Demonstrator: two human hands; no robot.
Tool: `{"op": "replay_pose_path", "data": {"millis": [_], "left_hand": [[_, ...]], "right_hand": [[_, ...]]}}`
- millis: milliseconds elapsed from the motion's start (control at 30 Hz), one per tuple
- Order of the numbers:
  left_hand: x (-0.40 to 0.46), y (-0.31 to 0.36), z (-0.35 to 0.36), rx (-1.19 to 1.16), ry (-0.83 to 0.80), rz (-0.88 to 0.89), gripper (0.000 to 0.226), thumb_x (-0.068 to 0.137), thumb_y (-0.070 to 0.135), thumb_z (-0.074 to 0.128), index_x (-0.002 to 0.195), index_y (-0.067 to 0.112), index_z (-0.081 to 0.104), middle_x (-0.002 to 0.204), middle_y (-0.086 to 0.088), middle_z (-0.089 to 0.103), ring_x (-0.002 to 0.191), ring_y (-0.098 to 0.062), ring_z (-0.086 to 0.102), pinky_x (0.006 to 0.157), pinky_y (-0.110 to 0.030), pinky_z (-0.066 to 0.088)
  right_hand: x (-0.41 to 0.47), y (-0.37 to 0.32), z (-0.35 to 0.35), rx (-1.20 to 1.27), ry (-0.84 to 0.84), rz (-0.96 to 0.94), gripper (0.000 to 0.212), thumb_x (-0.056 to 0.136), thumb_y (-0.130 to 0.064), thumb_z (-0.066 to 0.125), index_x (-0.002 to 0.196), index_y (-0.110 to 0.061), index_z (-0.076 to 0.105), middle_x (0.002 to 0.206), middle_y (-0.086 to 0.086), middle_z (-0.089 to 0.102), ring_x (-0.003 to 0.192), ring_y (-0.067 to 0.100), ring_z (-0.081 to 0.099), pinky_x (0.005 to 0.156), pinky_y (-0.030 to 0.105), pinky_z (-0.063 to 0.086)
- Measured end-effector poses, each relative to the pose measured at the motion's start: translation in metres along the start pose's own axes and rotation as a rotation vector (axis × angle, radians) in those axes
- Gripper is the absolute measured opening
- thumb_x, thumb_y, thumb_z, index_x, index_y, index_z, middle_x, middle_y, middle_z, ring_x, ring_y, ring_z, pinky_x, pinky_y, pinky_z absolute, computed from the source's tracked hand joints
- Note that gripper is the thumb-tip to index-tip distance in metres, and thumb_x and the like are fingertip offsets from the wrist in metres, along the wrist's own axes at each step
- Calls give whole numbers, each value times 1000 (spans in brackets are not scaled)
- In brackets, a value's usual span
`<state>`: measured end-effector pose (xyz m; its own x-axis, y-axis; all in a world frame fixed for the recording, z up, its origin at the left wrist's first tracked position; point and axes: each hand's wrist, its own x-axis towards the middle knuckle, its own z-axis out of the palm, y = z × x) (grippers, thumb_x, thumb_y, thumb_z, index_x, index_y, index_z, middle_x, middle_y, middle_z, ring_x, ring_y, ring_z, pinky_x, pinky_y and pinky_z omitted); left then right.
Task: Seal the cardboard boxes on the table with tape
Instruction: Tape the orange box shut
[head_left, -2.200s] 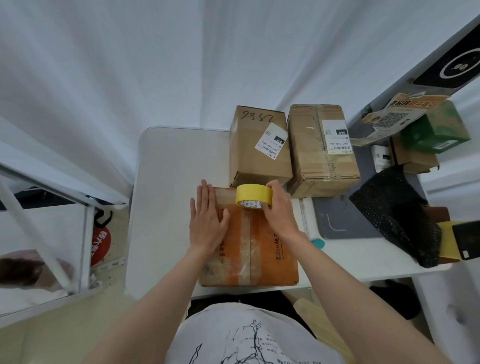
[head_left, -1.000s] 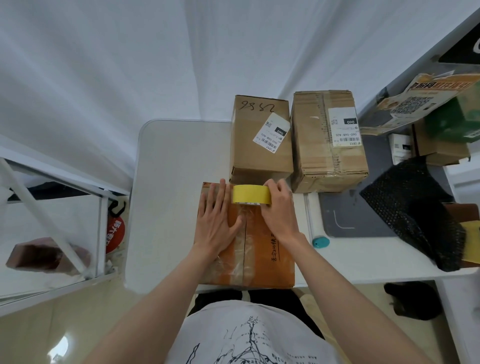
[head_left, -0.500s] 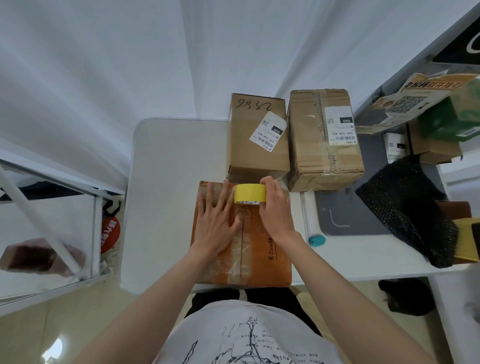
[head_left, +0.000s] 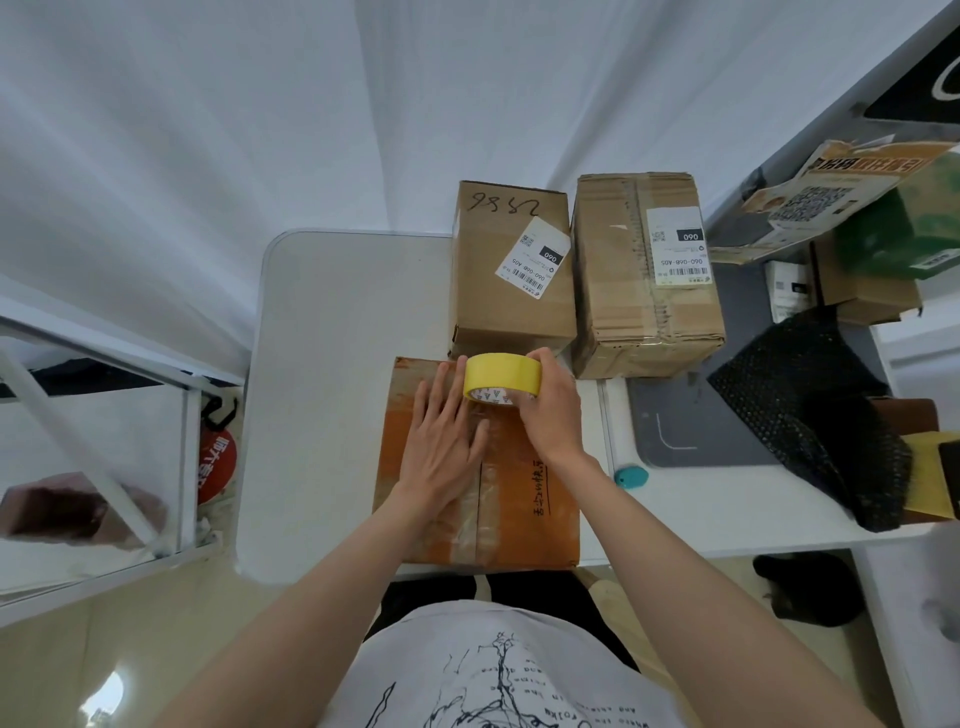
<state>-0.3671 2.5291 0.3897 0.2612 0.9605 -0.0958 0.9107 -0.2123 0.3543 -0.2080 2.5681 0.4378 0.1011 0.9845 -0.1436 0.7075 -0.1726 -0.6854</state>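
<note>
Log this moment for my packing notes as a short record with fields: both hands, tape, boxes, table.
left hand: left hand lies flat, fingers straight, on top of the orange box
right hand: right hand grips the yellow tape roll at the box's far end
tape: clear strip runs along the orange box's middle seam
other boxes: two brown boxes behind it, one with handwriting, one with a label
table: white table; orange box sits at its near edge
</note>
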Motion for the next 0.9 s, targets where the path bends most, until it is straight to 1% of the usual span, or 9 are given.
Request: {"op": "replay_pose_path", "data": {"millis": [67,133,233,367,533,633,733,833,900], "left_hand": [[-1,-1,0,50,-8,6,69,107,50,23,162,20,-5,171,-6,-5,157,-24,-11,127,-46,0],[-1,-1,0,74,-12,1,70,107,51,23,162,17,-3,170,-8,-1,157,-25,-10,128,-48,2],[-1,0,0,83,-21,6,69,107,50,22,163,17,-1,171,-8,-5,157,-26,-11,127,-49,4],[-1,0,1,94,-43,-15,71,106,50,19,162,16,-6,170,-6,-13,156,-25,-14,127,-50,6],[-1,2,1,93,-34,-17,72,106,49,22,162,16,-10,170,-5,-13,156,-24,-15,127,-50,5],[-1,1,0,75,-26,-16,72,106,48,24,162,17,-9,170,-4,-12,156,-25,-13,127,-50,4],[-1,2,0,71,-31,3,70,105,46,21,162,18,-7,171,-2,-9,156,-28,-12,126,-54,7],[2,9,1,64,-53,-19,68,103,42,19,163,19,-6,170,1,-11,156,-33,-13,124,-59,6],[4,16,3,66,-61,-41,68,104,38,24,163,19,-4,170,2,-13,155,-37,-13,123,-62,5]], "right_hand": [[4,-3,-3,-66,-18,-41,29,89,-11,70,111,-17,53,104,-1,56,100,19,55,83,35,45],[5,-4,-5,-122,-22,-81,28,89,-5,66,112,-16,54,104,2,56,98,22,56,83,39,49],[3,-5,-7,-150,-14,-122,30,88,0,64,111,-17,54,105,2,52,94,20,56,75,31,45],[2,1,-15,-101,6,-116,31,88,4,64,108,-16,53,106,3,47,90,17,54,72,29,51],[-3,11,-21,-70,30,-78,33,89,5,62,109,-19,52,109,-2,43,91,10,50,70,14,42],[-5,11,-20,-56,38,-71,37,87,8,60,111,-20,51,112,-3,43,90,8,50,68,14,42],[-5,11,-17,-59,52,-53,37,88,6,60,112,-20,50,114,-1,46,91,10,51,70,15,41],[-4,14,-16,-33,91,-8,27,95,-2,59,112,-20,49,112,-1,52,92,10,51,70,13,36],[-3,18,-15,14,100,19,21,98,-9,59,113,-20,49,108,-2,56,93,10,53,71,15,39]]}}
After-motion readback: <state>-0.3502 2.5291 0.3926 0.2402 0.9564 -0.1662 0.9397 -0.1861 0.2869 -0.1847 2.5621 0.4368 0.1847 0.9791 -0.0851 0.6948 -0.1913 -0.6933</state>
